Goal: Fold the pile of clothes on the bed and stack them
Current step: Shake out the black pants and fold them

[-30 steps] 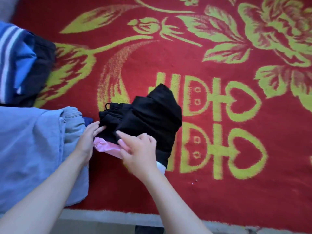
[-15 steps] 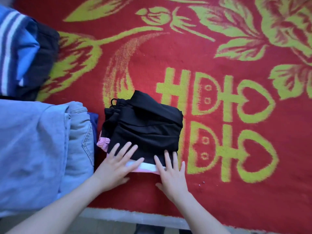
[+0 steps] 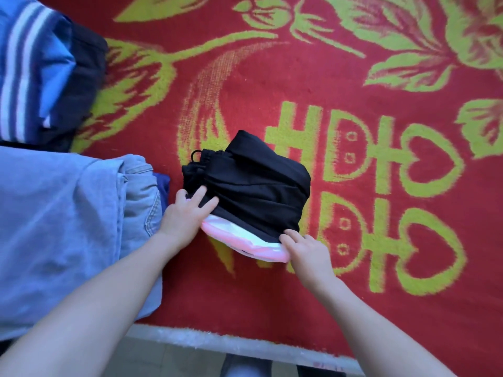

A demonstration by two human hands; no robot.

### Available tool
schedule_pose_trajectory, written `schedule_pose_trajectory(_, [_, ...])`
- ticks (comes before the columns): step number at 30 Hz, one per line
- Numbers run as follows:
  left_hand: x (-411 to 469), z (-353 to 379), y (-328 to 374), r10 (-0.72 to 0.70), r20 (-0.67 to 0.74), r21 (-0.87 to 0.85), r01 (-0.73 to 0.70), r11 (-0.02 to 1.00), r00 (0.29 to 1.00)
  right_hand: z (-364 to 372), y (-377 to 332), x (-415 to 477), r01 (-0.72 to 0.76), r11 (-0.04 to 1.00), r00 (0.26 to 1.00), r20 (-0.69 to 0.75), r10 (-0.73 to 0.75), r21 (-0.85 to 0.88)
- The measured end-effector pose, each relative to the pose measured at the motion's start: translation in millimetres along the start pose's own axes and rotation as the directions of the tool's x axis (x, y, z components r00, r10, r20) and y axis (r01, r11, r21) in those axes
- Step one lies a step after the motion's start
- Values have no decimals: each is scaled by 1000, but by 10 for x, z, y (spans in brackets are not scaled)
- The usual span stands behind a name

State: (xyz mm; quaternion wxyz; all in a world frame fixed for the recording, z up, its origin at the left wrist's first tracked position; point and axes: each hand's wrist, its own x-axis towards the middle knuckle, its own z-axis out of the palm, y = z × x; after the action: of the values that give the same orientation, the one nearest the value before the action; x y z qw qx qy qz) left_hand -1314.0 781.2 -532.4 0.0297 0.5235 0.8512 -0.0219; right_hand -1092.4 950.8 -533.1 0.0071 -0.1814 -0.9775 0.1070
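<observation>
Head view, looking down on a bed covered by a red blanket [image 3: 353, 77] with a yellow-green pattern of flowers, leaves and hearts. Near the middle of the blanket lies a folded black garment [image 3: 253, 191], its gathered waistband and a loop of drawstring turned toward the far left corner. It rests on top of a pink-and-white garment [image 3: 239, 238], of which only the near edge shows as a curved band below the black cloth. The left hand [image 3: 185, 216] is at the near left corner of this small stack: its fingers lie fairly straight and spread on top of the black cloth, the palm sits against the pink edge, and the thumb is hidden. The right hand [image 3: 307, 253] is at the near right corner, its fingers bent, with the fingertips touching the hem of the black garment where it meets the pink band; whether it pinches the cloth cannot be told. To the left, just beside the stack but apart from it, lies a pile of light blue denim [image 3: 68, 227], with a strip of dark blue cloth [image 3: 162, 183] showing at its right edge. Beyond the denim, at the far left, are a blue striped garment [image 3: 24, 72] and a dark garment [image 3: 84, 85] beside it. The pale fringe of the blanket [image 3: 245, 346] runs along the near side of the bed.
</observation>
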Motion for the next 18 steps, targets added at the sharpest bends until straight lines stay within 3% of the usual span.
schedule_pose_trajectory(3, [121, -299, 65, -118, 152, -127, 138, 982, 981, -153, 34, 48, -45, 990, 999, 17, 43, 137])
schedule_pose_trajectory(5, [172, -561, 30, -127, 118, -123, 142, 982, 985, -313, 2, 108, -82, 970, 995, -35, 93, 231])
schedule_pose_trajectory(8, [156, -1058, -208, -143, -77, -61, 138, 989, 987, -703, -167, 379, -15, 945, 987, -147, 67, 328])
schedule_pose_trajectory(11, [-41, -1661, -584, -268, -283, -118, 244, 963, 921, -1201, -537, 862, 134, 915, 947, -320, -6, 381])
schedule_pose_trajectory(15, [-770, -2268, -1106, -327, -513, -17, 372, 928, 793, -1667, -1262, 1314, 445, 846, 787, -579, -212, 295])
schedule_pose_trajectory(18, [-1443, -2305, -1389, -378, -592, 25, 484, 875, 712, -1669, -1838, 1304, 568, 803, 683, -648, -336, 182])
